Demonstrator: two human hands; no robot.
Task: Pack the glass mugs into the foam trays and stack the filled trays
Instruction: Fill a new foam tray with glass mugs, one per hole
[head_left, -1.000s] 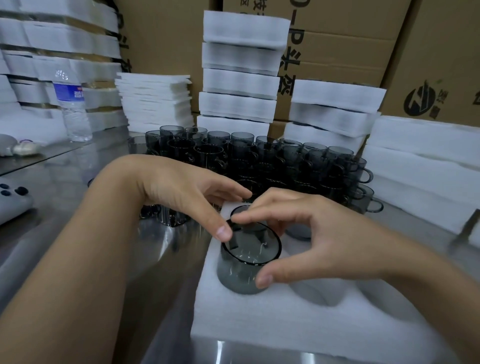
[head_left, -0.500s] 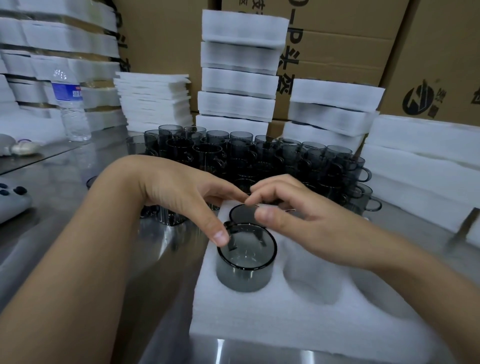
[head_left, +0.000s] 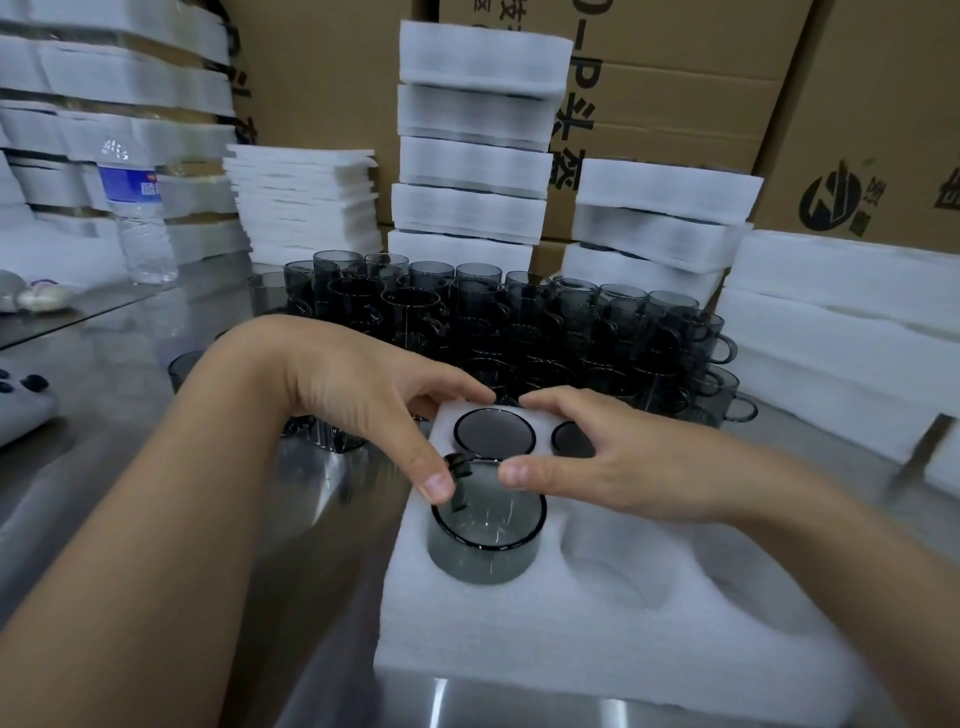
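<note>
Grey mug (head_left: 483, 551) stays put; right hand (head_left: 613, 457) has slid back.

Tray (head_left: 519, 634) lay on table (head_left: 104, 374) at 6 o'clock; one mug (head_left: 480, 545) in its near-left pocket, two mugs (head_left: 493, 436) behind. Loose mugs (head_left: 545, 322) at 12 o'clock, tray stacks (head_left: 472, 171) behind; bottle (head_left: 137, 208) at 10 o'clock.

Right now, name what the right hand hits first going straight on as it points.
Likely the left hand, its fingertips facing the right hand across a narrow gap above the foam tray; depth unclear.
</note>
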